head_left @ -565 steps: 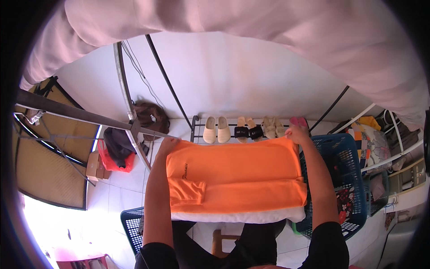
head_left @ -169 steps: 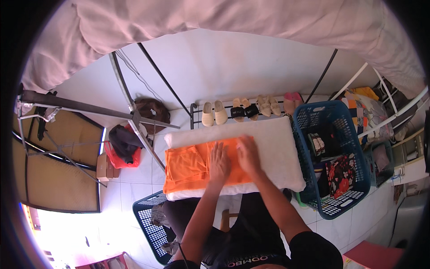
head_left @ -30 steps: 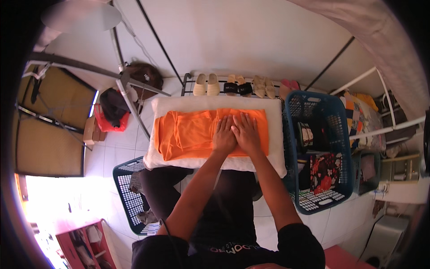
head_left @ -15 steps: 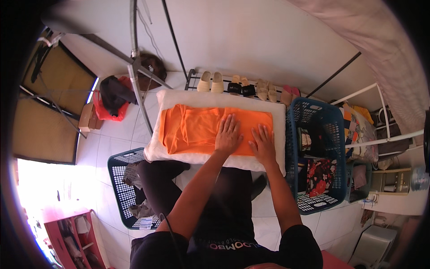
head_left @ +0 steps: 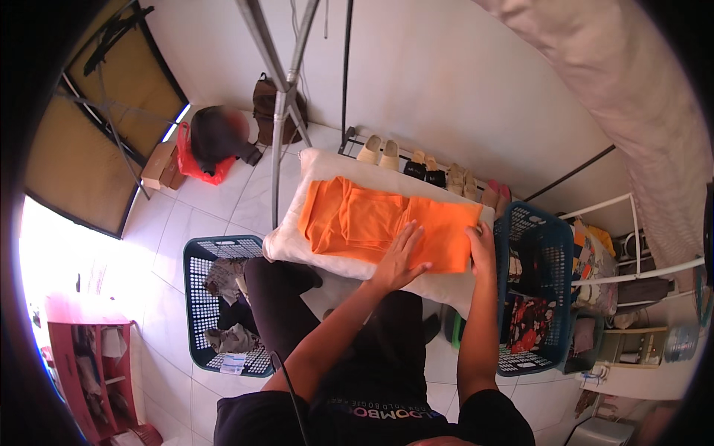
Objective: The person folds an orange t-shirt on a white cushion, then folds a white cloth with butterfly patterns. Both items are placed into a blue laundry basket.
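We see the garment (head_left: 387, 223) lying on a pillow (head_left: 320, 167) across our lap, one basket (head_left: 197, 297) to its left, another (head_left: 547, 245) right, shoes (head_left: 379, 151) behind.

A brown cardboard box (head_left: 158, 165) stands on the floor beside the red bag (head_left: 195, 165)

Both forearms are extended forward. The left hand (head_left: 400, 256) is laid flat, fingers spread. The right hand (head_left: 482, 249) is curled, palm down.
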`<action>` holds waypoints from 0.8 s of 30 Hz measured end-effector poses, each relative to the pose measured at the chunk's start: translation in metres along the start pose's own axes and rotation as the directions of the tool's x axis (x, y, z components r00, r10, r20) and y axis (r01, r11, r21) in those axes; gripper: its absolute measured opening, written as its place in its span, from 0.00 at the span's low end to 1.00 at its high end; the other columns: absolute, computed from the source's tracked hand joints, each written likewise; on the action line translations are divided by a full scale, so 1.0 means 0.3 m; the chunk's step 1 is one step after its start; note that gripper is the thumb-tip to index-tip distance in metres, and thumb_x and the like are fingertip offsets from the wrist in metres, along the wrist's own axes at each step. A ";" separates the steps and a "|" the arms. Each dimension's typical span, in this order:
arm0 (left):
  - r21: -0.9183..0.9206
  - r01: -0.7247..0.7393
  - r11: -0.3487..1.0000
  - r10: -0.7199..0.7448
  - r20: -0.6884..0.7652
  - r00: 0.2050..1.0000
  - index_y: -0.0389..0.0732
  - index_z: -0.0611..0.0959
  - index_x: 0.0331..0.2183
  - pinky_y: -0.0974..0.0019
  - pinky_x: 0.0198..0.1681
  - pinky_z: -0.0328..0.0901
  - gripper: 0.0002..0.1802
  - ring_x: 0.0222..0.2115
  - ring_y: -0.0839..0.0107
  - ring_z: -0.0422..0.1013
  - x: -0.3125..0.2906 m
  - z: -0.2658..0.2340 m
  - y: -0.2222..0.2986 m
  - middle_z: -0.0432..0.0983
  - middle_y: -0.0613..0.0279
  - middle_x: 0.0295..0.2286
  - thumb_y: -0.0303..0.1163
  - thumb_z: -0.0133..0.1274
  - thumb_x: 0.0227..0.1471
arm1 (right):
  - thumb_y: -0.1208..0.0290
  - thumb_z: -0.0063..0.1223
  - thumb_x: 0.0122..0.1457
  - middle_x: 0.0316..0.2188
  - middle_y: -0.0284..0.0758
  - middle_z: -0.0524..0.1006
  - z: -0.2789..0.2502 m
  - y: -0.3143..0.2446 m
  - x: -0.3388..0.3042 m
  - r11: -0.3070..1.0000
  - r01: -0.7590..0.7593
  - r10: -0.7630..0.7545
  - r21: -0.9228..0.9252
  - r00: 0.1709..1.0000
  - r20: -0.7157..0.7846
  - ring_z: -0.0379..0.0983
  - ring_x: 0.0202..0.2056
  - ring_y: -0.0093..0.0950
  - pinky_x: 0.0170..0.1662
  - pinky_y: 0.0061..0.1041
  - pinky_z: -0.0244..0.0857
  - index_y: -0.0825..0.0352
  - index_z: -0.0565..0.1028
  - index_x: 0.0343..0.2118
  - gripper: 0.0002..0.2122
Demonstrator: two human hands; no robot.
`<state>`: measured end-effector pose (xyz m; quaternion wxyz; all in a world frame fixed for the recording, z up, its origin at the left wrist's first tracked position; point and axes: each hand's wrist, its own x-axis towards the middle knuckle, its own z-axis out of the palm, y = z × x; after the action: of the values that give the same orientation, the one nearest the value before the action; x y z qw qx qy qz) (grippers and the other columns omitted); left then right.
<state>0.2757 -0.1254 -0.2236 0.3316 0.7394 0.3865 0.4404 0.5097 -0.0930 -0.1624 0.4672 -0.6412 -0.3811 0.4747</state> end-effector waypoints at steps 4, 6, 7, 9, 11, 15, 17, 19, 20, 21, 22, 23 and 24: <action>-0.908 0.190 0.374 -0.375 0.039 0.926 0.39 0.57 0.66 0.50 0.67 0.50 0.47 0.66 0.57 0.53 0.076 -0.052 -0.038 0.54 0.46 0.64 0.66 0.40 0.61 | 0.69 0.58 0.61 0.37 0.36 0.78 0.330 -0.152 -0.056 0.971 0.236 -0.238 0.035 0.956 0.170 0.77 0.34 0.22 0.32 0.20 0.71 0.70 0.67 0.53 0.20; -0.971 0.195 -0.141 -0.438 0.238 0.867 0.43 0.65 0.62 0.49 0.62 0.60 0.50 0.58 0.58 0.65 0.108 -0.153 -0.074 0.64 0.49 0.60 0.76 0.29 0.57 | 0.67 0.58 0.62 0.36 0.36 0.78 0.512 -0.156 -0.068 0.973 0.232 -0.219 -0.017 0.936 0.275 0.77 0.35 0.22 0.35 0.22 0.73 0.69 0.67 0.54 0.20; -0.917 0.160 -0.365 -0.166 0.234 0.958 0.43 0.68 0.60 0.50 0.58 0.64 0.48 0.55 0.58 0.68 0.078 -0.232 -0.216 0.69 0.50 0.56 0.74 0.32 0.57 | 0.66 0.58 0.62 0.35 0.37 0.77 0.630 -0.189 -0.096 0.984 0.178 -0.155 -0.024 0.909 0.386 0.76 0.34 0.22 0.34 0.21 0.72 0.70 0.68 0.53 0.20; -0.861 0.219 -0.459 -0.171 0.328 0.929 0.43 0.73 0.56 0.53 0.52 0.70 0.38 0.48 0.60 0.74 0.068 -0.327 -0.292 0.75 0.53 0.49 0.65 0.40 0.60 | 0.67 0.59 0.62 0.32 0.38 0.77 0.723 -0.096 -0.050 0.937 0.296 -0.168 -0.185 0.846 0.506 0.77 0.35 0.30 0.38 0.29 0.73 0.71 0.72 0.48 0.17; -0.910 0.379 -0.170 -0.513 0.410 0.754 0.41 0.74 0.55 0.56 0.49 0.72 0.28 0.45 0.62 0.76 0.039 -0.420 -0.275 0.77 0.55 0.46 0.50 0.46 0.62 | 0.68 0.59 0.60 0.35 0.41 0.77 0.746 0.055 -0.033 0.734 0.565 -0.414 -0.377 0.812 0.411 0.77 0.38 0.36 0.43 0.34 0.71 0.71 0.74 0.45 0.14; -0.827 0.509 0.241 -0.614 0.276 0.739 0.38 0.73 0.56 0.60 0.50 0.73 0.24 0.45 0.63 0.76 0.001 -0.557 -0.347 0.76 0.56 0.47 0.28 0.47 0.57 | 0.70 0.60 0.57 0.43 0.45 0.76 0.792 0.111 -0.110 0.609 0.648 -0.531 -0.458 0.762 0.371 0.71 0.48 0.45 0.54 0.43 0.64 0.69 0.77 0.43 0.13; -0.832 0.491 0.258 -0.627 0.242 0.740 0.37 0.73 0.56 0.62 0.48 0.73 0.25 0.45 0.64 0.76 -0.006 -0.581 -0.315 0.76 0.55 0.47 0.24 0.47 0.55 | 0.67 0.59 0.58 0.50 0.46 0.74 0.776 0.098 -0.136 0.514 0.687 -0.594 -0.514 0.717 0.364 0.67 0.54 0.45 0.60 0.47 0.57 0.68 0.76 0.47 0.16; -0.844 0.478 0.242 -0.655 0.221 0.722 0.36 0.73 0.56 0.64 0.47 0.73 0.26 0.45 0.65 0.75 -0.024 -0.621 -0.329 0.75 0.54 0.47 0.24 0.47 0.55 | 0.64 0.58 0.59 0.56 0.46 0.70 0.783 0.059 -0.159 0.395 0.691 -0.633 -0.605 0.682 0.365 0.63 0.60 0.45 0.64 0.51 0.50 0.67 0.75 0.52 0.19; -0.788 0.516 0.336 -0.675 0.181 0.715 0.35 0.72 0.56 0.65 0.47 0.73 0.26 0.44 0.66 0.75 -0.042 -0.634 -0.340 0.75 0.54 0.47 0.24 0.46 0.54 | 0.62 0.58 0.60 0.58 0.47 0.68 0.794 0.043 -0.171 0.328 0.670 -0.633 -0.666 0.679 0.371 0.60 0.62 0.45 0.65 0.53 0.47 0.67 0.73 0.54 0.21; -0.720 0.550 0.423 -0.690 0.138 0.710 0.35 0.72 0.57 0.66 0.46 0.72 0.27 0.44 0.66 0.75 -0.061 -0.649 -0.352 0.75 0.53 0.47 0.24 0.46 0.54 | 0.61 0.57 0.61 0.60 0.47 0.66 0.802 0.037 -0.183 0.258 0.645 -0.632 -0.719 0.676 0.380 0.57 0.64 0.46 0.67 0.54 0.44 0.66 0.72 0.56 0.23; -0.645 0.574 0.505 -0.687 0.102 0.719 0.34 0.72 0.57 0.67 0.46 0.72 0.27 0.44 0.67 0.75 -0.052 -0.643 -0.352 0.75 0.53 0.47 0.24 0.45 0.54 | 0.59 0.56 0.61 0.62 0.47 0.65 0.787 0.075 -0.170 0.243 0.637 -0.610 -0.731 0.686 0.396 0.55 0.66 0.45 0.67 0.55 0.41 0.65 0.71 0.57 0.24; -0.613 0.577 0.540 -0.684 0.080 0.725 0.33 0.71 0.57 0.68 0.45 0.71 0.27 0.44 0.68 0.74 -0.034 -0.627 -0.352 0.74 0.53 0.47 0.23 0.45 0.54 | 0.56 0.55 0.62 0.64 0.47 0.63 0.772 0.141 -0.132 0.225 0.629 -0.596 -0.744 0.693 0.405 0.52 0.67 0.45 0.68 0.57 0.38 0.65 0.70 0.59 0.25; -0.575 0.583 0.574 -0.687 0.049 0.725 0.33 0.71 0.57 0.69 0.45 0.71 0.28 0.44 0.68 0.74 -0.045 -0.620 -0.362 0.74 0.53 0.47 0.23 0.44 0.54 | 0.54 0.54 0.62 0.65 0.47 0.61 0.772 0.182 -0.112 0.216 0.627 -0.580 -0.749 0.699 0.418 0.50 0.68 0.45 0.69 0.58 0.34 0.64 0.69 0.60 0.27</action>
<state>0.0724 -0.0570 -0.2463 0.6300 0.3783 0.5095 0.4477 0.2800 -0.0842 -0.2326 0.2231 -0.5709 -0.7900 0.0168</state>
